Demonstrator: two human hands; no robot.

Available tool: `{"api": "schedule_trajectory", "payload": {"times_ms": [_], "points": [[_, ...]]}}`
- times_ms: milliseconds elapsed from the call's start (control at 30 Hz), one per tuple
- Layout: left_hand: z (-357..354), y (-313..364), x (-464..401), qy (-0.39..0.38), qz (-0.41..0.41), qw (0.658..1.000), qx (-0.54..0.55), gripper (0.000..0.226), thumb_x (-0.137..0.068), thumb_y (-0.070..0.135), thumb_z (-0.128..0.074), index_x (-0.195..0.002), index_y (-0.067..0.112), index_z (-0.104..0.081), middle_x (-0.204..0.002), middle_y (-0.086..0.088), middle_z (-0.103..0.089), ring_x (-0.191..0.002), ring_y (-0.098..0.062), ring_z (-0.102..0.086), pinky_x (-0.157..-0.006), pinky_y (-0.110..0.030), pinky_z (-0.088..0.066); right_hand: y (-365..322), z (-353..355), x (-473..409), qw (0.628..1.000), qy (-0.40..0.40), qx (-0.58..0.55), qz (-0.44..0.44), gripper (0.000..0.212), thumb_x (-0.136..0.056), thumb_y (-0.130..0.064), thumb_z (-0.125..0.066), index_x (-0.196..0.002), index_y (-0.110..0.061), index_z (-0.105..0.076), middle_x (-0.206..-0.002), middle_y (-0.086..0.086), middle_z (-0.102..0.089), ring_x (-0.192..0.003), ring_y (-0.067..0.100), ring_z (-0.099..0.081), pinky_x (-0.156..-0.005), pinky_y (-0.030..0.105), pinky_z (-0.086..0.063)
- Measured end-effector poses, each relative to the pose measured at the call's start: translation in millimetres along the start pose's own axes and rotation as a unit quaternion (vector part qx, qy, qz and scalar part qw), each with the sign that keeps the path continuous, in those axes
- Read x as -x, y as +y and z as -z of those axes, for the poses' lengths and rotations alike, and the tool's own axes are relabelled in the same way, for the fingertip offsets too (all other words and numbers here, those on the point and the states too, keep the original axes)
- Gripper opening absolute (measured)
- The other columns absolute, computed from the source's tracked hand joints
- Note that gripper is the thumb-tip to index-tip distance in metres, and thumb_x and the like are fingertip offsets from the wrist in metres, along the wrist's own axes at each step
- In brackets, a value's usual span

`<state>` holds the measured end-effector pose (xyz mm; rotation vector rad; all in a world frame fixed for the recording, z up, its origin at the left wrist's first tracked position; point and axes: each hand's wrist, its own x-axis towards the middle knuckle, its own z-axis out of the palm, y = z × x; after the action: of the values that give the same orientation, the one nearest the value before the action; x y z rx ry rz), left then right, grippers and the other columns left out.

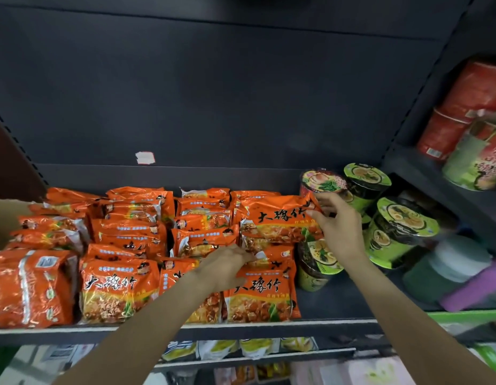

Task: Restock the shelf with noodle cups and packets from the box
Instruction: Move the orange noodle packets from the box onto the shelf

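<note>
Several orange noodle packets fill the dark shelf [338, 304] in rows. One orange packet [280, 220] lies tilted on top of the right-hand row. My right hand [338, 226] pinches its upper right corner. My left hand [227, 266] pinches the packet's crinkled lower left edge, above another orange packet [262, 297] at the shelf front. Green noodle cups [396, 232] stand to the right of the packets, one [323, 183] just behind my right hand. The box is out of view.
To the right, a side shelf holds red cups [469, 107] and a green-and-pink cup [477, 162]. White and purple blurred items [458, 276] lie at the right end. A white sticker [145, 157] marks the back panel. Yellow packets [238, 348] sit on the shelf below.
</note>
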<state>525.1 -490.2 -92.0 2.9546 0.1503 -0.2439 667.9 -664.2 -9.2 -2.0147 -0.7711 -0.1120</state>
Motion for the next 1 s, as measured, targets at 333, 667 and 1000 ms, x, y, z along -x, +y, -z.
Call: {"api": "schedule_trajectory", "payload": {"times_ms": [333,667,1000], "points": [[6,4,29,0.013,-0.029,0.997,0.068,0.054,-0.087,0.041,-0.060,-0.138,0.032,-0.044,-0.138,0.012,-0.049,-0.124,-0.012,-0.039,-0.101,-0.032,-0.031,-3,-24,-12,0.959,-0.182,0.164,0.142,0.034,-0.086,-0.014,-0.064,-0.120,-0.019,-0.063,-0.116,0.002,-0.058,-0.111,0.018,-0.054,-0.099,0.031,-0.042],[2,8,41,0.035,0.006,0.997,0.062,0.052,-0.088,0.042,-0.058,-0.137,0.036,-0.043,-0.139,0.012,-0.040,-0.126,-0.012,-0.034,-0.101,-0.034,-0.026,4,-72,3,0.889,-0.322,0.298,0.130,0.033,-0.095,-0.021,-0.052,-0.127,-0.027,-0.052,-0.124,0.005,-0.058,-0.116,0.025,-0.054,-0.093,0.042,-0.047],[5,11,42,0.042,0.079,0.991,0.094,0.057,-0.085,0.043,-0.062,-0.137,0.030,-0.043,-0.140,0.008,-0.042,-0.130,-0.014,-0.036,-0.108,-0.042,-0.025,32,-64,17,0.870,-0.405,0.265,0.093,0.053,-0.097,-0.036,-0.045,-0.146,-0.025,-0.027,-0.147,0.004,-0.038,-0.134,0.021,-0.035,-0.107,0.037,-0.035]]}}
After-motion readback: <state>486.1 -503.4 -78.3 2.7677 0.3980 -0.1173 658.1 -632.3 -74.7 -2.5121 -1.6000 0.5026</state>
